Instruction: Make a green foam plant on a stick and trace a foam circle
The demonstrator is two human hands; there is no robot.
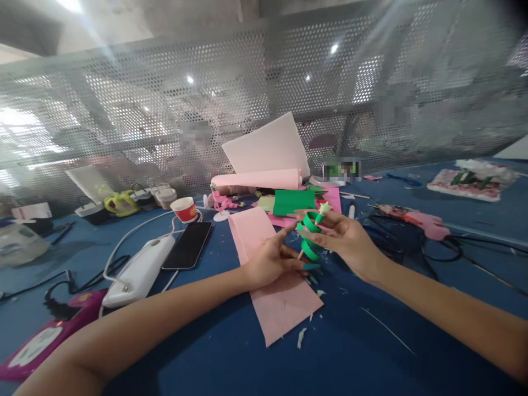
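Observation:
Between my hands is a small craft tree: a green strip (310, 246) winds in a spiral around a thin wooden stick, with a pale green star (325, 208) at the top. My left hand (270, 258) is closed around the lower part of the stick and strip, over a pink sheet (280, 308). My right hand (348, 239) pinches the upper coils just below the star. Some fingertips are hidden behind the coils. Directly behind the tree lies a green sheet (293, 202).
A black phone (188, 246) and a white power strip (138, 269) lie left, near a red paper cup (183, 209). A pink glue gun (424, 221) with black cables rests right. Rolled pink sheet (256, 179) stands behind; paper scraps (301, 337) litter the blue table (214, 352).

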